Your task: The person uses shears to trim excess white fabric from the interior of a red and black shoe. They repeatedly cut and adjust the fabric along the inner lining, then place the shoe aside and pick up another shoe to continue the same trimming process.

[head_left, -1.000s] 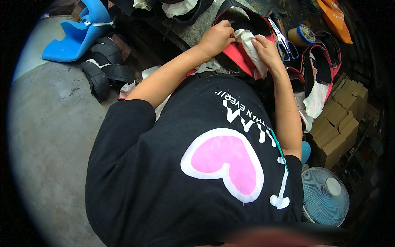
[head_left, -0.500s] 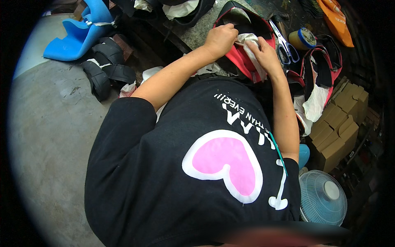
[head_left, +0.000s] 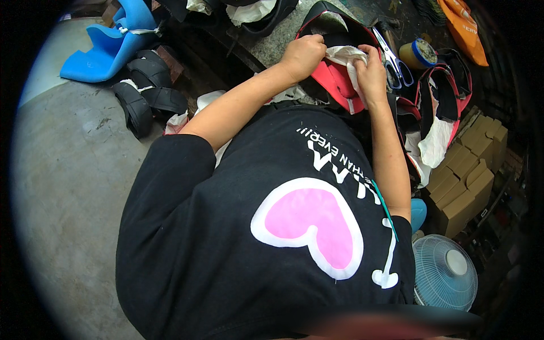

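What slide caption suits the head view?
Both hands on white material over a red-and-black piece, scissors alongside.

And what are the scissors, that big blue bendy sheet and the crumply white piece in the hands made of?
Scissors: probably metal blades, since they're silvery and shiny; the smooth dark-blue handles look like plastic.
Blue sheet: probably foam, because it's matte, thick-edged and curled.
White piece: thin, matte and wrinkled, so maybe cloth; I can't tell for sure.
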Demonstrator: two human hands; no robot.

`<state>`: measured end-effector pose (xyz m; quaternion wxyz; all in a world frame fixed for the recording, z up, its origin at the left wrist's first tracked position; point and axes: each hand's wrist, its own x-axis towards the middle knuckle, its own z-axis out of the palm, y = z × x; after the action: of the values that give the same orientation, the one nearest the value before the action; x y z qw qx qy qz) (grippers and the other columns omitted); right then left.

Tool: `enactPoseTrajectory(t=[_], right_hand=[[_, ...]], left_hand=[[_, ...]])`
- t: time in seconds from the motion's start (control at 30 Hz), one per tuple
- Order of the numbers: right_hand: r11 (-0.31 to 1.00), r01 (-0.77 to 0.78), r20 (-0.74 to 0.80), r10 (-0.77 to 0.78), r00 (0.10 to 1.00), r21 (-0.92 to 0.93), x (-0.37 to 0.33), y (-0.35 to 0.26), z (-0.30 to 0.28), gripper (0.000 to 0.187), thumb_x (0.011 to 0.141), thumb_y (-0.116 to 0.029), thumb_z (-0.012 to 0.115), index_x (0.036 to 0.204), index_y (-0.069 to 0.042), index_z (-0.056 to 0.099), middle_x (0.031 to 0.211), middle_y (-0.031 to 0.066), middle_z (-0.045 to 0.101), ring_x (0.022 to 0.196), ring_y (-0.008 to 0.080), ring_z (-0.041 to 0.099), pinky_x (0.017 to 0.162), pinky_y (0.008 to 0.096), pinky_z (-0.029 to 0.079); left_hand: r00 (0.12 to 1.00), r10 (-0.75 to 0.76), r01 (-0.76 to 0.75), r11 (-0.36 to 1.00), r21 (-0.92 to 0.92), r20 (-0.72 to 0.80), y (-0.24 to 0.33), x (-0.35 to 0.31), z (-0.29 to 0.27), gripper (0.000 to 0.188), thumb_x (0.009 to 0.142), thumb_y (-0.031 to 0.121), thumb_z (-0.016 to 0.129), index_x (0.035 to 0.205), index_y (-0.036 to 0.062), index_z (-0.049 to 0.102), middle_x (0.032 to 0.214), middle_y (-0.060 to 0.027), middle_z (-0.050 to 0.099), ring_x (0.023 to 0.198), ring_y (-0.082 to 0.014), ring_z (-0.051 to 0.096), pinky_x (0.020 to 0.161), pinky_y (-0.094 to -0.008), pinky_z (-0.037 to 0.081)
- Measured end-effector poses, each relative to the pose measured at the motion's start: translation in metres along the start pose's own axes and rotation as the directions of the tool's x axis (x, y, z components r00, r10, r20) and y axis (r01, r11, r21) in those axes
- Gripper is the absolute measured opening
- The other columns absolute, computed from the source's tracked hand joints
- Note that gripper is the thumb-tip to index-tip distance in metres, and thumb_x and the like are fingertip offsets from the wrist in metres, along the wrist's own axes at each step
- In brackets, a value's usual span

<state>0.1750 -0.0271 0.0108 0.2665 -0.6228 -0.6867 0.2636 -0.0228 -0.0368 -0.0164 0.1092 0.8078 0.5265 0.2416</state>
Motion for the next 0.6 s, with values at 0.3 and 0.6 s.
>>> enactPoseTrajectory(t=[0.3, 0.6], right_hand=[[0.995, -0.095, 0.010, 0.095, 0.995, 0.014, 0.004, 0.006, -0.002, 0.023, 0.088, -0.016, 0.054, 0.106, -0.008, 0.064, 0.097, 0.0211, 0.069, 0.093, 0.0387, 0.066, 0.084, 0.0447, 0.050], [0.988, -0.104, 0.156, 0.122, 0.980, -0.117, 0.006, 0.000, -0.007, 0.022, 0.087, -0.025, 0.061, 0.102, -0.010, 0.069, 0.090, 0.0164, 0.070, 0.087, 0.0312, 0.068, 0.077, 0.0379, 0.051]], left_hand=[[0.996, 0.053, -0.063, 0.985, -0.163, -0.067, -0.014, -0.005, -0.005, 0.008, 0.082, 0.008, 0.067, 0.083, 0.0010, 0.064, 0.090, -0.0117, 0.063, 0.083, -0.0310, 0.065, 0.072, -0.0381, 0.054], [0.998, -0.055, 0.057, 0.959, -0.277, 0.014, -0.014, 0.000, -0.017, 0.019, 0.088, 0.020, 0.065, 0.099, 0.0048, 0.062, 0.098, -0.0104, 0.063, 0.094, -0.0288, 0.066, 0.077, -0.0377, 0.055]])
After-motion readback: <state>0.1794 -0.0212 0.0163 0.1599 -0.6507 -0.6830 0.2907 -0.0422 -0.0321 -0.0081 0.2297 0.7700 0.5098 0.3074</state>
